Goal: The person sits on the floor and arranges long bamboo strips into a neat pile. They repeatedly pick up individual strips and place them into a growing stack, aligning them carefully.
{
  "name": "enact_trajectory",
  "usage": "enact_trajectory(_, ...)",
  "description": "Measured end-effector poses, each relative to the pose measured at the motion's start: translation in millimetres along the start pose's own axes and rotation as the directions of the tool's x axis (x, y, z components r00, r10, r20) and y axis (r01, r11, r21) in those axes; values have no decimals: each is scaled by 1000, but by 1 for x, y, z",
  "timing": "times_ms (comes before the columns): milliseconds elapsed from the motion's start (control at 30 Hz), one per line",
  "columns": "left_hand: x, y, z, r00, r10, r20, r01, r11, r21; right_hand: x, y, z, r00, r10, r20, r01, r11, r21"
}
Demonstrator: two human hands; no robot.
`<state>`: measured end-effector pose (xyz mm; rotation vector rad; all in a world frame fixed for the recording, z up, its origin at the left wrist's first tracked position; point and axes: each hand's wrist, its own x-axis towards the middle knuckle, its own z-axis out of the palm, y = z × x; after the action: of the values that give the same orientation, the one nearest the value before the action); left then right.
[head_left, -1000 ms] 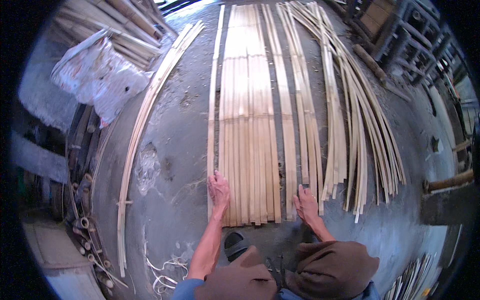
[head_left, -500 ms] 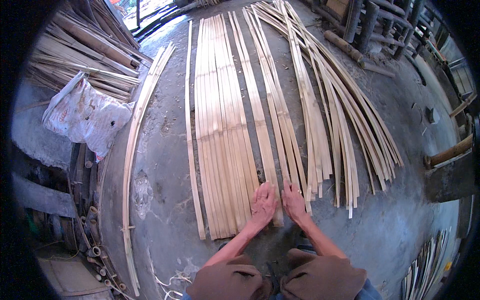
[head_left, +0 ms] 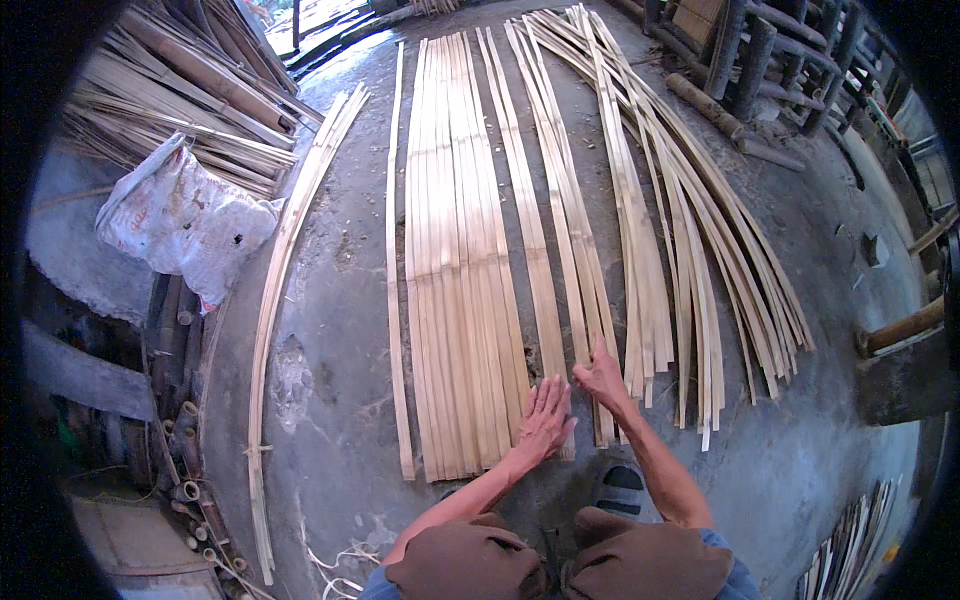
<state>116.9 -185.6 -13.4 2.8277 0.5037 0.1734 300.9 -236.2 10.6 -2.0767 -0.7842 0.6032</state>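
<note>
Where the left hand [head_left: 545, 420] lies open, fingers fairly spread and palm down, it covers the near end of a narrow bamboo slat [head_left: 544, 310] on the concrete floor [head_left: 340, 350]. The right hand [head_left: 602, 378] is partly curled, one finger extended, over the near part of the adjacent bamboo strips [head_left: 577, 260]; whether it grips one, I cannot tell. Each strip looks light, thin and smooth, likely springy along its length and firmer across its width, so the far end may swing or whip if lifted from one end. The edges could be sharp or splintery; the broad faces near the close end seem the safer hold, with a second hold farther along for steadiness. Left of the slat, a broad row of bamboo slats [head_left: 465, 330] lies side by side, and beyond it a lone strip [head_left: 395, 300]. To the right, fanned strips [head_left: 645, 310] overlap loosely.
</note>
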Motion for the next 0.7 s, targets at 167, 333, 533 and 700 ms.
enact_trajectory(167, 8, -4, -5, 1000, -4, -26, 4, 1000, -4, -13, -68, -22, 978, -32, -207, 48, 996, 71)
enact_trajectory(333, 23, -3, 5, 997, 8, -78, -11, 999, -32, -64, 3, 9, 912, -219, -346, 213, 975, -56)
enact_trajectory(533, 15, -5, -10, 1000, -11, -18, 10, 999, -46, -125, -15, 13, 984, 177, 14, -178, 982, 71)
enact_trajectory(700, 11, -11, -17, 1000, -10, 26, 10, 1000, -10, -153, 3, 28, 993, 112, 36, -117, 971, 209)
